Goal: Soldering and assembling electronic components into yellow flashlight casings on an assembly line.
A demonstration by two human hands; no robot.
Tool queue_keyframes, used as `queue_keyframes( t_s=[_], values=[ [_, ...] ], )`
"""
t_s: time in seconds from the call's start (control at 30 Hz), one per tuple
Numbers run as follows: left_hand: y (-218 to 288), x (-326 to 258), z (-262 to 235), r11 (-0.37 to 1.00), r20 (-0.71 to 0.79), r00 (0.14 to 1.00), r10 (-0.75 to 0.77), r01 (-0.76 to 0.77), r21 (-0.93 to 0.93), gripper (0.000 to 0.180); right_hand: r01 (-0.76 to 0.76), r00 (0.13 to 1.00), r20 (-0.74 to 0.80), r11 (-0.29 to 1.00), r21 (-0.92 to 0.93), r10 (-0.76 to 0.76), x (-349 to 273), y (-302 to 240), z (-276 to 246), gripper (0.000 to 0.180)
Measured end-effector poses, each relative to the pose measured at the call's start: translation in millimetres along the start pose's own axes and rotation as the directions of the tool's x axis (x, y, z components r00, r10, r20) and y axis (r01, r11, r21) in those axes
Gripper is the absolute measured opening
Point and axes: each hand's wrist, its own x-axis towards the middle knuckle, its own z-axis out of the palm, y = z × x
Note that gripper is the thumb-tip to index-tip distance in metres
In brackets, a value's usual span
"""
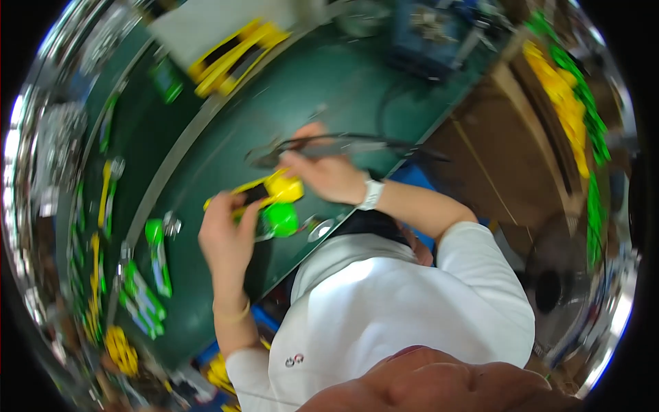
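Over to the head view, looking down on a green table (309, 89), plenty of motion blur about. Left hand (230, 230) first: curled narrow, thumb and fingers pinching a yellow part (285, 189), long and frame-like, with a dark opening along its middle and a solid end toward the right hand (326, 175). Just below that solid end, a bright green piece (281, 220), rounded; gripped as well or merely lying there, impossible to tell.

Across to the right hand now: closed around a dark tool (333, 146), long and slim, running out rightward over the forearm side, with its head near the yellow part (badly smeared, that end, so hard to read). On the right wrist, a white watch (371, 195); on the left, a thin yellowish band (231, 314).

Further out, left of the left hand: green-and-white pieces (160, 264) on the table, and at lower left a yellow openwork piece (121, 350). Up top, yellow frames (230, 65) by a pale board (195, 31); farther right, a dark blue box (419, 51). Off to the right, brown cardboard (498, 154).
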Motion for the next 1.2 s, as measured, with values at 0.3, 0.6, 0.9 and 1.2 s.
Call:
queue_keyframes(
  t_s=[0.3, 0.6, 0.9, 1.2],
  values=[
    [-28.3, -37.7, -32.4, 0.301, 0.129, 0.869, -0.478, 0.3, -0.905, 0.007, 0.146, 0.988, -0.024, 0.964, -0.22, -0.155, -4.5, -19.2, 13.9, 0.024],
    [-53.6, -16.7, -40.6, 0.987, -0.127, 0.991, -0.049, 0.028, -0.158, 0.005, -0.029, 0.999, -0.025, 0.976, 0.217, 0.035, -10.3, -24.2, 50.7, 0.021],
    [-79.5, -3.8, -58.7, 0.998, 0.187, 0.98, 0.062, -0.067, 0.021, 0.007, -0.109, 0.991, 0.093, 0.989, 0.101, 0.1, -12.5, -10.6, 72.7, 0.023],
    [-78.7, 4.6, -59.0, 0.971, 0.28, 0.948, 0.153, -0.197, 0.135, 0.006, -0.117, 0.985, 0.132, 0.993, 0.026, 0.113, -8.6, -5.0, 74.1, 0.022]
  ],
)
